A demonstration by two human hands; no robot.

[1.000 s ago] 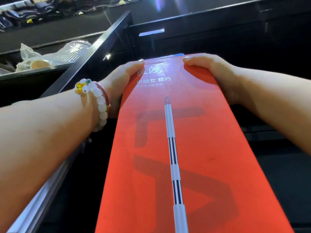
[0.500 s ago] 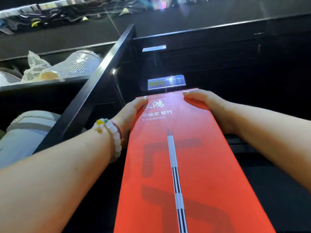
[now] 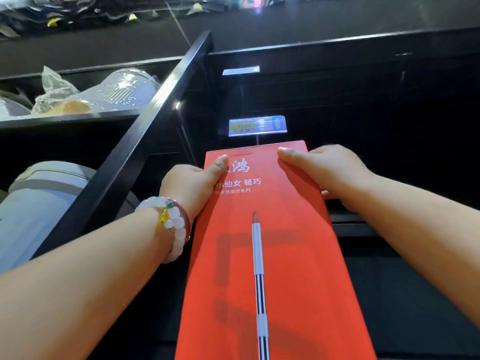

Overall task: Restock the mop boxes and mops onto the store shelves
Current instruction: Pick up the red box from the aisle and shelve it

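Head view: smooth, flat red mop box point(image 3: 272, 255)

The red mop box point(image 3: 272, 255) runs off the near edge, its near end unseen. Each hand's fingers curl out of sight under its sides. The price label point(image 3: 257, 125) is too blurred to read. Dark shelves point(image 3: 363, 100) hide their contents.

Red mop box point(image 3: 280, 255) against black shelves point(image 3: 337, 63)

The box bore white lettering and a printed handle banded white with black stripes. Left of the box, a bracelet point(image 3: 172, 222) showed white beads with yellow, green and pink pieces; further left sat a pale grey-blue container point(image 3: 39, 203). Above the box, a price tag point(image 3: 257, 125) was yellow and blue.
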